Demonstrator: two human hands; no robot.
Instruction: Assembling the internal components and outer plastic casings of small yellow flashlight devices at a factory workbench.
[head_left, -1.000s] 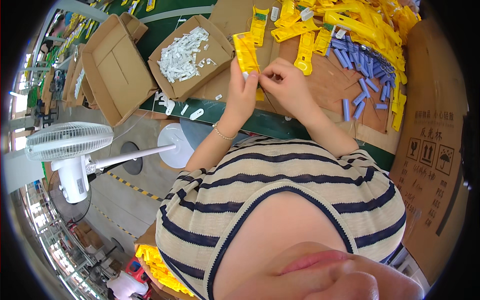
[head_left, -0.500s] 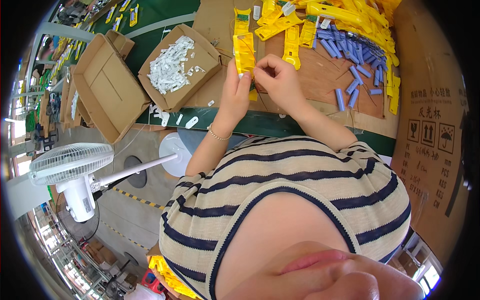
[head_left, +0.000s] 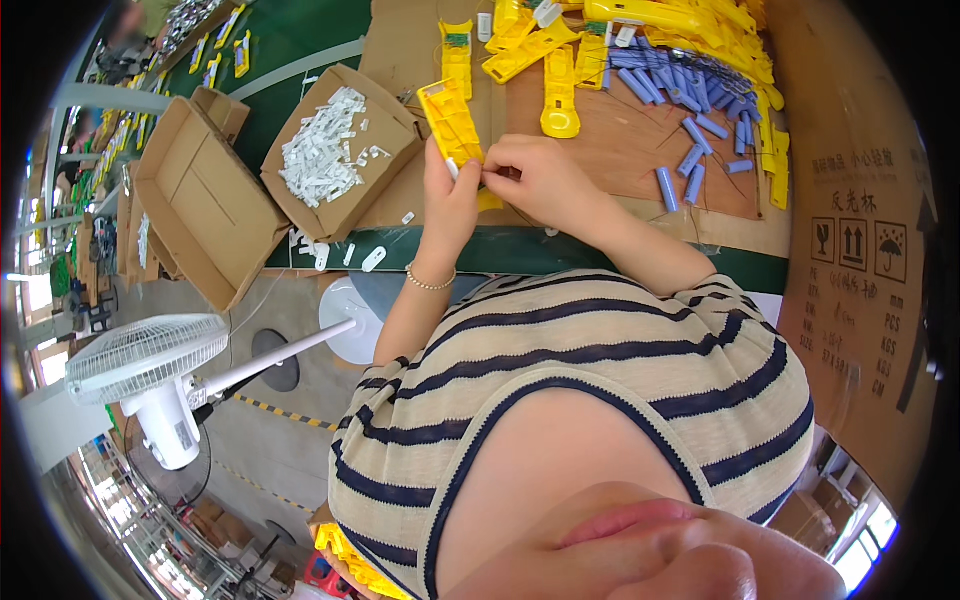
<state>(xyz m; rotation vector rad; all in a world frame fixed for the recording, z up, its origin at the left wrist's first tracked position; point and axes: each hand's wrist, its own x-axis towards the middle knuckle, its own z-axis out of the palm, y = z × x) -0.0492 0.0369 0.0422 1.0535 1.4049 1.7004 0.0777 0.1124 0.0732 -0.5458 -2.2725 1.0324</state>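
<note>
- The step in hand looks like fine finger work at the near end of a yellow shell [head_left: 449, 118], raised above the worktop [head_left: 500, 246] with its ribbed hollow side in view.
- The left hand [head_left: 453, 205] has its grip closed round the shell's near end, thumb by a small white part [head_left: 453, 168] at its edge.
- The right hand [head_left: 545, 180] meets that end with a narrow grip, thumb and forefinger drawn together.
- As a judgement, the next move calls for a steady left hold and a light, exact touch from the right fingertips, since the shell is held free of any support.
- Hidden: whatever the right fingertips may pinch; I cannot tell if it is a wire, the white part or nothing.
- Another yellow piece [head_left: 489, 200] shows just below the hands, mostly covered, so its shape is unclear.
- Cut off at the upper edge is the yellow pile [head_left: 690, 20]; beside it, the leads among the blue cylinders [head_left: 667, 188] tangle too finely to trace.
- The far upper-left background is blurred.
</note>
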